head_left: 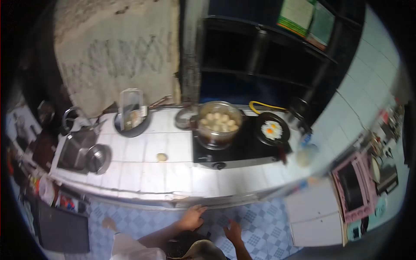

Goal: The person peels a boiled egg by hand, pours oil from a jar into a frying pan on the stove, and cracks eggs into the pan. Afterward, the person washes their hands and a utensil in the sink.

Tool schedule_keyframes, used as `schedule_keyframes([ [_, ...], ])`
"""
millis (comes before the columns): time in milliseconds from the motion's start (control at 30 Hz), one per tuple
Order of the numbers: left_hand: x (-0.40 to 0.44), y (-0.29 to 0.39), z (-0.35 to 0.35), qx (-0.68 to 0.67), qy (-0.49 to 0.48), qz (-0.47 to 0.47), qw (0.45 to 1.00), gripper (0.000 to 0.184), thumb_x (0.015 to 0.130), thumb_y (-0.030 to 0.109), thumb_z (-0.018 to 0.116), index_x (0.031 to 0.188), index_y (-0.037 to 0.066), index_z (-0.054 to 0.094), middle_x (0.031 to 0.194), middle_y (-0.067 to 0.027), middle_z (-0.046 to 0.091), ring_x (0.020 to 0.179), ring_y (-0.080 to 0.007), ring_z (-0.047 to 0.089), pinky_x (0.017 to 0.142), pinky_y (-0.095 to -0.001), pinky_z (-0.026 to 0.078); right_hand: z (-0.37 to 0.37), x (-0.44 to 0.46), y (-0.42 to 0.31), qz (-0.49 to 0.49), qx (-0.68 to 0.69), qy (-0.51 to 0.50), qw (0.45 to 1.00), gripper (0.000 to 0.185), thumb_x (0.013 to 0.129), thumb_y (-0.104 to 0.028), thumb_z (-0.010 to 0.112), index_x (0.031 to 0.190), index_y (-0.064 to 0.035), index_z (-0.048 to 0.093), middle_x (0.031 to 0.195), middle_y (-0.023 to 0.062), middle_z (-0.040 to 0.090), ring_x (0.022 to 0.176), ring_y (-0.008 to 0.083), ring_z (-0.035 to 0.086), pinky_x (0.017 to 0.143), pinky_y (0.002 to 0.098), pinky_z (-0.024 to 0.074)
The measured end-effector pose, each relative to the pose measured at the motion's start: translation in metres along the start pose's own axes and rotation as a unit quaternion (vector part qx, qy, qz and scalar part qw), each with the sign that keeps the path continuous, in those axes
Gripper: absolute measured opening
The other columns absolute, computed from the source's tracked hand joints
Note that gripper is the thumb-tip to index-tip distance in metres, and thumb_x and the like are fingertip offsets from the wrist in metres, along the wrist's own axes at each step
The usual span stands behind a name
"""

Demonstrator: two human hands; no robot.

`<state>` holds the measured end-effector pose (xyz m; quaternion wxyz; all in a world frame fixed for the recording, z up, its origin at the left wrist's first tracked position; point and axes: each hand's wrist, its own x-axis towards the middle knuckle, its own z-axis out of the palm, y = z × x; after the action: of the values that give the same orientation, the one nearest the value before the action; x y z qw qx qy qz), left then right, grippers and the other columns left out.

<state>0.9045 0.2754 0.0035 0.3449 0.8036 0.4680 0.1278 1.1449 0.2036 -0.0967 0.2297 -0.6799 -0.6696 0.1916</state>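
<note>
My left hand (193, 218) hangs in front of the counter's front edge, holding nothing, its fingers stretched out. To its right, lower down, is my right hand (232, 231), with fingers apart and nothing in them. A large pot (216, 138) full of pale round pieces, perhaps potatoes, sits on the left of the black gas stove (242, 154). On the stove's right is a dark frying pan (261, 138) with fried eggs (271, 130) inside. One pale round piece (161, 157) lies on the white tiled counter (134, 171), apart from both hands.
A metal sink (73, 149) with a steel pot (97, 158) is at the left. Behind the counter stands a dark pan (134, 130) holding a clear plastic container (131, 102). A yellow hose (264, 105) runs behind the stove. A pink oven (355, 188) and white cabinet (315, 212) stand right.
</note>
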Motion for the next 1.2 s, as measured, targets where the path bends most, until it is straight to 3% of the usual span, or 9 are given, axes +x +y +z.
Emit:
schedule_keyframes([
  [100,-0.061,-0.033,-0.016,-0.02,0.066,-0.114,0.991,0.051,0.072,0.016,0.058,0.12,0.005,0.048,0.125,-0.0219,0.042,0.116,-0.0375,0.039,0.097,-0.0439,0.033,0.013,0.04,-0.018,0.006,-0.007,-0.201,0.98,0.029,0.076,-0.021,0.056,0.101,-0.0051,0.056,0.082,0.0149,0.061,0.081,0.0329,0.058,0.072,0.0398,0.0449],
  [167,-0.091,-0.044,-0.02,-0.033,0.092,-0.166,0.981,0.048,0.073,0.017,0.059,0.118,0.005,0.05,0.124,-0.0211,0.044,0.115,-0.0366,0.041,0.096,-0.0439,0.034,0.011,0.06,-0.063,-0.051,-0.049,-0.175,0.982,0.026,0.078,-0.018,0.053,0.101,-0.0064,0.055,0.07,0.0129,0.059,0.072,0.0318,0.058,0.067,0.0391,0.0462],
  [267,-0.126,-0.049,-0.035,0.001,0.151,-0.226,0.962,0.045,0.073,0.017,0.06,0.116,0.005,0.052,0.117,-0.0207,0.049,0.11,-0.0356,0.044,0.094,-0.0443,0.035,0.033,0.079,-0.121,-0.108,0.131,-0.153,0.974,0.031,0.076,-0.014,0.053,0.106,-0.0062,0.053,0.077,0.014,0.058,0.076,0.0324,0.057,0.07,0.0396,0.0458],
  [333,-0.144,-0.058,-0.046,-0.006,0.16,-0.217,0.963,0.045,0.073,0.017,0.06,0.116,0.007,0.051,0.119,-0.0205,0.048,0.112,-0.0359,0.042,0.095,-0.0437,0.034,0.056,0.086,-0.165,-0.294,0.063,-0.074,0.951,0.037,0.074,-0.01,0.053,0.11,-0.0047,0.051,0.09,0.0159,0.057,0.083,0.0328,0.055,0.074,0.0399,0.0453],
  [433,-0.179,-0.081,-0.072,-0.008,0.169,-0.19,0.967,0.043,0.075,0.016,0.06,0.116,0.007,0.052,0.119,-0.0204,0.047,0.113,-0.036,0.042,0.095,-0.0427,0.034,0.084,0.076,-0.241,-0.271,0.054,-0.225,0.934,0.042,0.071,-0.007,0.054,0.112,-0.0028,0.05,0.1,0.0173,0.054,0.088,0.0334,0.054,0.078,0.0392,0.0444],
  [667,-0.321,-0.182,-0.156,0.02,0.213,-0.122,0.969,0.04,0.073,0.013,0.062,0.111,0.005,0.053,0.109,-0.0184,0.054,0.103,-0.0362,0.049,0.089,-0.0416,0.039,0.207,0.054,-0.408,-0.329,0.095,-0.244,0.907,0.029,0.077,-0.005,0.049,0.105,-0.0027,0.054,0.097,0.0163,0.058,0.092,0.0321,0.056,0.082,0.0377,0.0451],
  [867,-0.398,-0.257,-0.219,-0.086,0.228,-0.186,0.952,0.035,0.078,0.017,0.059,0.11,0.005,0.055,0.106,-0.0181,0.056,0.101,-0.0342,0.052,0.088,-0.0396,0.041,0.272,0.131,-0.546,-0.427,0.122,-0.115,0.888,0.022,0.083,-0.006,0.046,0.102,-0.004,0.056,0.097,0.016,0.06,0.091,0.0323,0.057,0.08,0.0383,0.0458],
  [1067,-0.391,-0.316,-0.292,-0.217,0.236,-0.149,0.935,0.035,0.08,0.014,0.057,0.113,0.004,0.053,0.11,-0.0146,0.057,0.101,-0.028,0.055,0.086,-0.0345,0.042,0.354,0.206,-0.638,-0.222,-0.013,-0.223,0.949,0.035,0.074,-0.025,0.057,0.099,-0.0018,0.058,0.091,0.0213,0.062,0.09,0.035,0.059,0.077,0.0418,0.0476],
  [1200,-0.367,-0.382,-0.337,-0.346,0.284,-0.145,0.882,0.032,0.083,0.009,0.054,0.113,0.002,0.053,0.106,-0.0096,0.059,0.099,-0.0188,0.056,0.083,-0.028,0.043,0.422,0.226,-0.657,-0.229,-0.135,-0.297,0.917,0.039,0.077,-0.024,0.052,0.105,0.0019,0.051,0.093,0.0214,0.062,0.088,0.037,0.06,0.077,0.043,0.047],
])
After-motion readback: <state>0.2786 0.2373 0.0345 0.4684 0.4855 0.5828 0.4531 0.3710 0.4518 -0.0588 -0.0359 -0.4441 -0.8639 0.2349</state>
